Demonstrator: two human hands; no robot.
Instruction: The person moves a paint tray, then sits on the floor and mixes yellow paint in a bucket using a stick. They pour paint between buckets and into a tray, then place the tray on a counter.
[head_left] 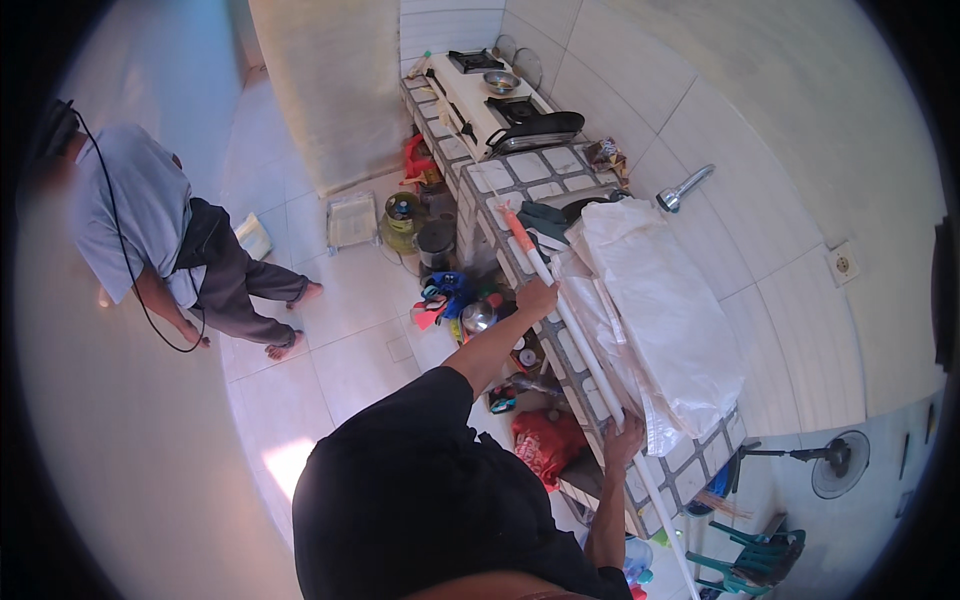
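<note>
A long white pole (586,354) with an orange end (515,226) lies slantwise along the front edge of the tiled counter (688,478), its near end reaching down past the counter. My left hand (538,298) is closed round it below the orange part. Farther down, my right hand (622,440) is closed on the same pole at the counter edge. Right beside the pole, a large folded white plastic sheet (660,320) covers much of the counter. Dark green cloth (545,222) lies by the orange end.
A white gas stove (470,100) with a small metal bowl (501,82) and a black pan (540,130) stands at the far end. A tap (685,188) juts from the wall. Under the counter are a green gas cylinder (402,222) and a red bag (548,445). Another person (150,220) stands at left.
</note>
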